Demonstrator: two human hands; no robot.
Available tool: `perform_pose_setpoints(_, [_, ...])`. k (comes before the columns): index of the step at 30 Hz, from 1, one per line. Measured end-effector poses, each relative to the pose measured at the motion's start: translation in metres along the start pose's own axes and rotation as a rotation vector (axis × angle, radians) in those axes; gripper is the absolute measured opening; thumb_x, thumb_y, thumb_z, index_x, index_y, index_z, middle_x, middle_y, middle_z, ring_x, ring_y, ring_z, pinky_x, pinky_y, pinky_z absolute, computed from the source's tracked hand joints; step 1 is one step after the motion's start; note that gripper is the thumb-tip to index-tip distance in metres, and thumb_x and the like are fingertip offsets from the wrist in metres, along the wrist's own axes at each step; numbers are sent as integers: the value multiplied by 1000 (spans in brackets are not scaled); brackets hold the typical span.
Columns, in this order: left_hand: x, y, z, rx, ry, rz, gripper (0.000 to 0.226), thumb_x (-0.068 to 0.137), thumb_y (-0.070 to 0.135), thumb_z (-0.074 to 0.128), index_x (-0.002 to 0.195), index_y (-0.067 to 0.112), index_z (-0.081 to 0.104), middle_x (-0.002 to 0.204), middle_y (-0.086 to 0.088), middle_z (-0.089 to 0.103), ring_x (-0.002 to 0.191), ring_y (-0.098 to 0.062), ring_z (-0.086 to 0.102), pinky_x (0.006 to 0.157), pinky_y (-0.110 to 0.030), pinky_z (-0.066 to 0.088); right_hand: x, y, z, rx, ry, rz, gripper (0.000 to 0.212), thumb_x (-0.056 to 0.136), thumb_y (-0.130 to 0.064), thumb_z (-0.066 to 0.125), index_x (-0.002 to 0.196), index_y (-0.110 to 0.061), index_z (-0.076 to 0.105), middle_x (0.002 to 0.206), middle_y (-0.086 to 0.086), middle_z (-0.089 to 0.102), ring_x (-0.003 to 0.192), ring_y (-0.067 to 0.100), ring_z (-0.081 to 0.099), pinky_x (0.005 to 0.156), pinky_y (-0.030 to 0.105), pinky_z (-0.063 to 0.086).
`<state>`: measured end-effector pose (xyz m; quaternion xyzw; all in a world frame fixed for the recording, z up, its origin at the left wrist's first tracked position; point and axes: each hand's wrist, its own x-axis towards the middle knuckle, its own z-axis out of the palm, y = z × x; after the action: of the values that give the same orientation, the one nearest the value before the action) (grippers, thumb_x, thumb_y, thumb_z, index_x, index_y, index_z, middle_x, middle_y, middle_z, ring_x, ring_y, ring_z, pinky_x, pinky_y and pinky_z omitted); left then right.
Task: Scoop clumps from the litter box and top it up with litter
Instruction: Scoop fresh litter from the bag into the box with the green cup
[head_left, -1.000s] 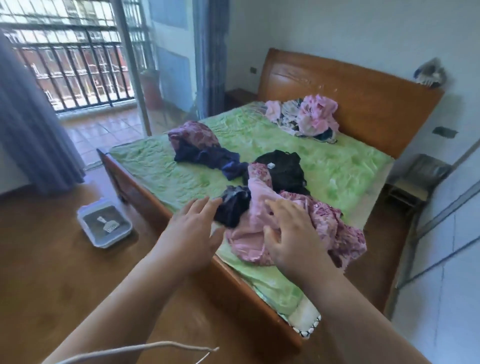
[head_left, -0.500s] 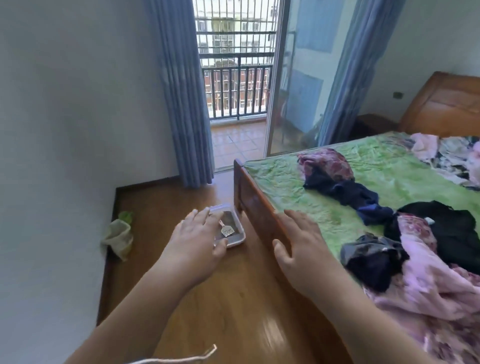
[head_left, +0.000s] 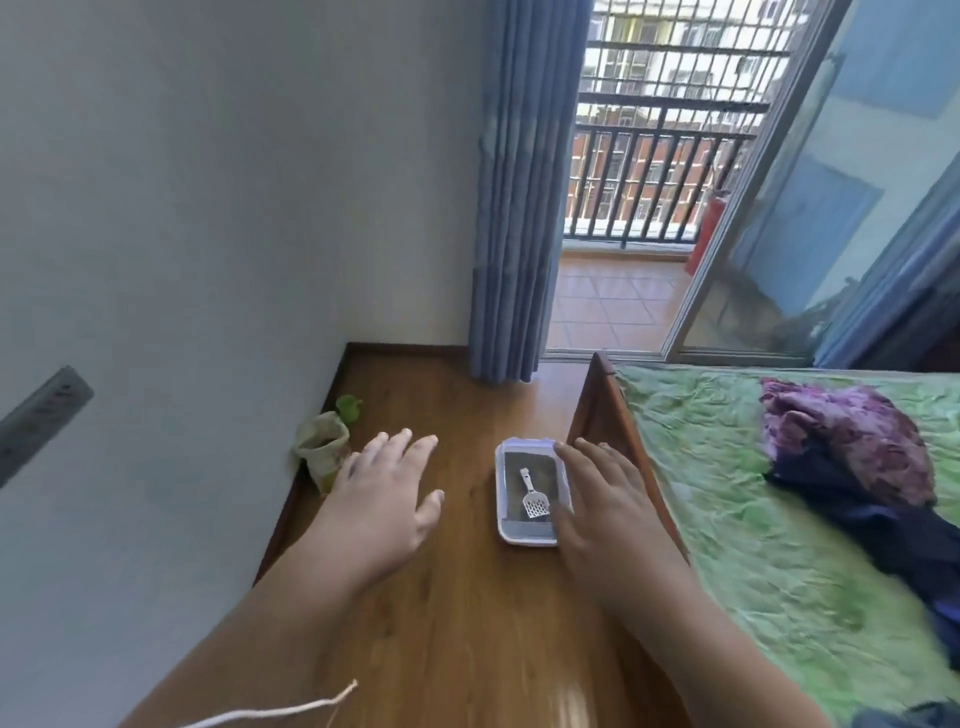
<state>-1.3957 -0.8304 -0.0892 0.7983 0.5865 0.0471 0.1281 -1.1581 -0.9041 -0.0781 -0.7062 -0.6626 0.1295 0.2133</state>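
The litter box (head_left: 522, 538) sits on the wood floor (head_left: 457, 613), against the floor's right edge where the bed's footboard (head_left: 605, 410) rises. It is a small rounded-corner rectangle of white plastic with dark, grainy litter inside. A white slotted scoop (head_left: 532, 496) lies flat on the litter, handle toward the balcony.

Open room: a strip of bare floor runs between the box and the left wall (head_left: 208, 234). At the floor's left edge a soft, crumpled pale bag (head_left: 322, 452) slumps against the wall, mouth open; a green plastic item (head_left: 349, 406) lies just behind it, its shape unclear.

- Left hand (head_left: 384, 493): fingers straight and spread, holding nothing, over the bare strip between bag and box.
- Right hand (head_left: 597, 504): fingers straight and apart, holding nothing. It overlaps the box's right rim in view — contact cannot be told.

The floor is glossy, brown-grained plank. The bed (head_left: 753, 509) carries a wrinkled green quilted cover with a heap of purple and dark clothes (head_left: 852, 452). At the floor's far edge a pleated blue curtain (head_left: 511, 208) hangs beside an open glass door (head_left: 779, 249) to a tiled balcony with dark railings. A thin white cord (head_left: 280, 709) crosses the bottom of the view.
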Motion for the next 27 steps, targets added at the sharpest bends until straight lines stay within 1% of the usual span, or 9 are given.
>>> perform_pose_setpoints(3, [35, -12, -9, 5, 16, -97, 64, 99, 52, 37, 156, 34, 14, 165, 3, 13, 152, -20, 7, 123, -42, 12, 65, -3, 7, 45, -97, -91, 58, 99, -35, 48, 154, -35, 28, 161, -13, 24, 149, 8, 4, 120, 25, 8])
perform_pose_setpoints(6, [67, -37, -12, 28, 41, -201, 65, 98, 52, 39, 156, 31, 17, 164, 1, 16, 151, -21, 11, 123, -42, 15, 128, -19, 24, 9, -175, -189, 59, 100, -34, 47, 154, -37, 25, 163, -13, 20, 151, 10, 3, 122, 30, 9])
perform_pose_setpoints(9, [94, -68, -12, -9, 51, -308, 65, 98, 52, 39, 155, 31, 18, 163, 3, 18, 150, -20, 14, 122, -42, 18, 186, -42, 45, 60, -264, -259, 59, 98, -29, 49, 153, -35, 29, 161, -13, 24, 150, 10, 8, 121, 28, 10])
perform_pose_setpoints(11, [115, -93, -11, -22, 49, -374, 63, 98, 50, 39, 155, 31, 19, 162, 4, 20, 149, -19, 16, 122, -41, 19, 222, -57, 62, 86, -317, -287, 60, 96, -27, 48, 153, -35, 30, 160, -14, 25, 150, 10, 8, 122, 31, 15])
perform_pose_setpoints(13, [139, -123, -10, -21, 49, -427, 62, 98, 49, 40, 154, 31, 21, 160, 3, 23, 147, -20, 20, 121, -41, 21, 260, -69, 82, 63, -348, -309, 59, 98, -30, 46, 153, -37, 27, 160, -16, 22, 151, 11, 5, 122, 35, 15])
perform_pose_setpoints(16, [183, -171, -6, -37, 51, -465, 61, 97, 49, 41, 152, 29, 24, 158, 3, 28, 146, -20, 23, 120, -41, 23, 321, -92, 115, 47, -379, -331, 57, 100, -36, 45, 153, -38, 25, 161, -18, 20, 152, 10, 3, 122, 34, 12])
perform_pose_setpoints(21, [266, -267, -12, -85, 20, -473, 59, 98, 47, 41, 152, 28, 25, 157, 4, 29, 146, -20, 24, 119, -41, 26, 425, -141, 174, 23, -440, -336, 58, 99, -37, 46, 154, -35, 27, 160, -15, 24, 151, 11, 5, 121, 32, 14])
perform_pose_setpoints(25, [338, -343, -25, -73, -23, -505, 55, 97, 39, 39, 149, 23, 30, 153, -1, 36, 141, -23, 30, 114, -41, 32, 502, -176, 214, 12, -479, -337, 57, 99, -34, 44, 154, -31, 28, 160, -12, 26, 150, 11, 8, 119, 29, 13])
perform_pose_setpoints(27, [369, -366, -28, -83, -40, -515, 54, 97, 35, 40, 149, 22, 33, 150, -3, 39, 139, -25, 32, 112, -42, 34, 534, -186, 229, 5, -502, -308, 57, 100, -35, 43, 154, -32, 27, 160, -12, 25, 151, 12, 7, 120, 31, 14])
